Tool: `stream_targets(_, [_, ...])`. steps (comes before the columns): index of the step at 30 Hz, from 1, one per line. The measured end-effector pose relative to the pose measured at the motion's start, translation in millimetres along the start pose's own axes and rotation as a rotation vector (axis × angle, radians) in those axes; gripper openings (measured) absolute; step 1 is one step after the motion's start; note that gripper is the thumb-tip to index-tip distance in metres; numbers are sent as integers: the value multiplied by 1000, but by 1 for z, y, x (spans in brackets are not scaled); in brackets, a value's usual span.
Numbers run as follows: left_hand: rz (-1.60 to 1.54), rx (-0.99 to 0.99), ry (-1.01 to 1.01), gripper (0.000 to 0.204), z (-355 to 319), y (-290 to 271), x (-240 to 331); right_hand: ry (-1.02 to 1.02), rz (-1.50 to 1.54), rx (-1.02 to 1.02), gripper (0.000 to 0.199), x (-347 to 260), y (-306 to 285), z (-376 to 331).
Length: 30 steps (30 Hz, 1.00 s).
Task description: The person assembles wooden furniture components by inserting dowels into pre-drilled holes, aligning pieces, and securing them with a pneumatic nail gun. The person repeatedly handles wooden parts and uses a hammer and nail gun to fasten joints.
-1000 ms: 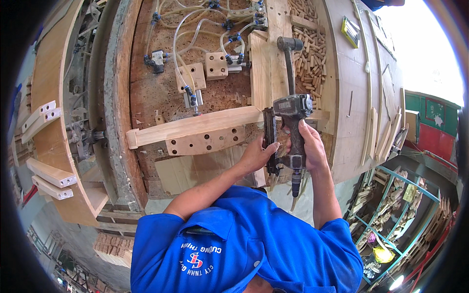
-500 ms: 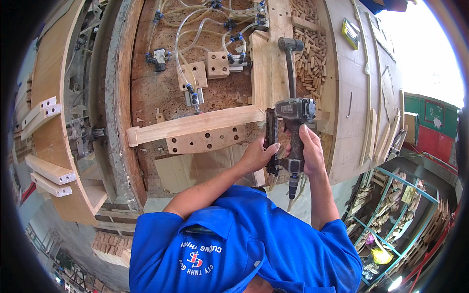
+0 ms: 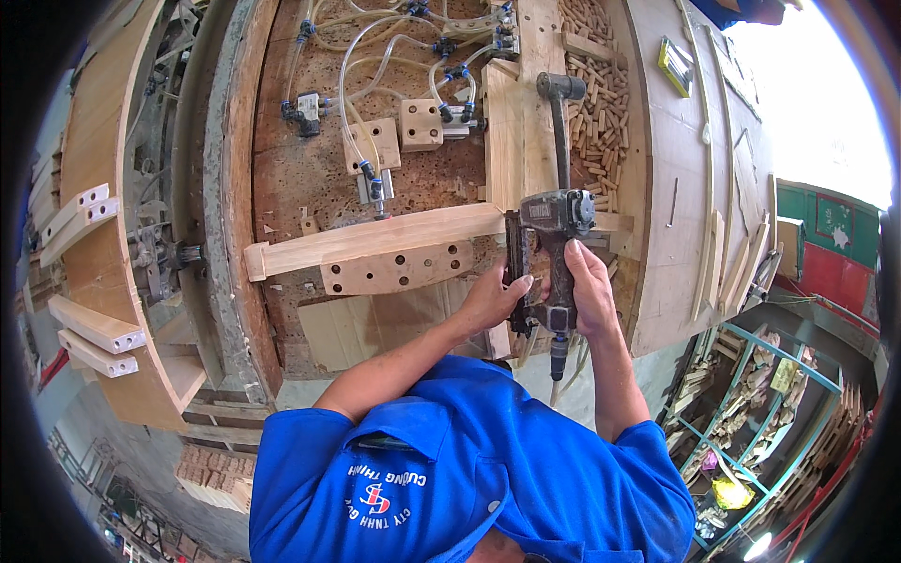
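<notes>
A dark pneumatic nail gun [image 3: 552, 218] is held between my two hands near the right end of the workpiece. My left hand [image 3: 490, 298] is closed around its long magazine. My right hand [image 3: 591, 286] wraps the handle from the right side, above the air hose fitting. The gun's magazine side is close to the end of a pale wooden rail [image 3: 375, 238]; I cannot tell whether they touch. That rail lies crosswise against a wooden block with several drilled holes [image 3: 399, 269]. A small pneumatic cylinder [image 3: 374, 188] stands against its far side.
Beyond the gun lies a hammer [image 3: 561, 89], beside a heap of wooden dowels [image 3: 601, 122]. Clear air tubes [image 3: 352, 70] loop over the fixture board. Thin wood strips [image 3: 718, 253] lie at the right. Drilled wooden pieces [image 3: 99, 338] rest on the left panel.
The nail gun has shifted slightly left, toward the rail's end, and tilted a little. My right hand moved left with it; my left hand stays nearly in place.
</notes>
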<state>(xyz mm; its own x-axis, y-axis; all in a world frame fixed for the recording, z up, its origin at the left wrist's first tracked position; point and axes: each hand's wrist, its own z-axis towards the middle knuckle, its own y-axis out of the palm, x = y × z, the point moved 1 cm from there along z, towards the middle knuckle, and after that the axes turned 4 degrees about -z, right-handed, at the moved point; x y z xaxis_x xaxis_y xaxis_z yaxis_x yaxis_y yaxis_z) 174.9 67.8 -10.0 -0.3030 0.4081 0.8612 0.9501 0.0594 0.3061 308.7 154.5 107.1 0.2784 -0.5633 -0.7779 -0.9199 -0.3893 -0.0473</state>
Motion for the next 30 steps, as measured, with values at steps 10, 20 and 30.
stream_targets(10, [77, -152, -34, 61, -5, 5, 34, -120, -20, 136, 35, -23, -26, -40])
stream_targets(20, [1081, 885, 755, 35, 6, -214, 148, -442, -1127, 937, 42, 5, -239, -77])
stream_targets(30, [1407, 638, 245, 32, 36, -283, 160, -312, -1441, 1145, 52, 63, -300, -37])
